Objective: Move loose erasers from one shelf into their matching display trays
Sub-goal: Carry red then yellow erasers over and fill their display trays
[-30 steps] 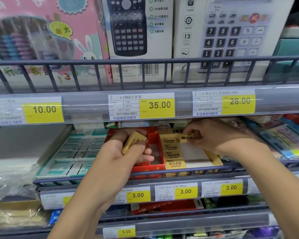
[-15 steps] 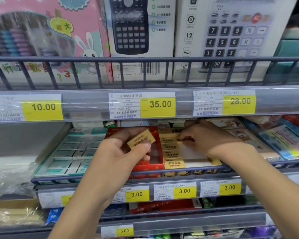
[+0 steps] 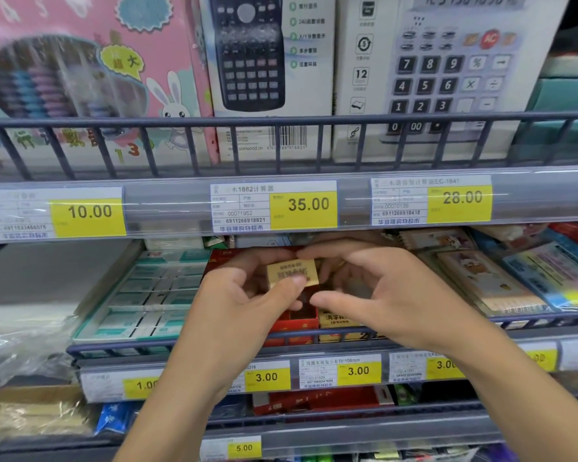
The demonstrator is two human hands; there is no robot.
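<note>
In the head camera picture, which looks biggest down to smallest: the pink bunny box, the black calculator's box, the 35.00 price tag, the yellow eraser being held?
1. pink bunny box
2. black calculator's box
3. 35.00 price tag
4. yellow eraser

The eraser sits nearer the camera, yet looks smallest.

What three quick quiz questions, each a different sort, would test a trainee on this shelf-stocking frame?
1. True or false: the left hand pinches a yellow eraser.
2. Which tray lies directly under the hands? A) teal tray B) red tray C) the wire rail
3. Fill in: the price tag under the black calculator box reads ____.

Key: 1 true; 2 B; 3 35.00. The right hand reaches toward the eraser, fingers curled; whether it touches it is unclear.
</note>
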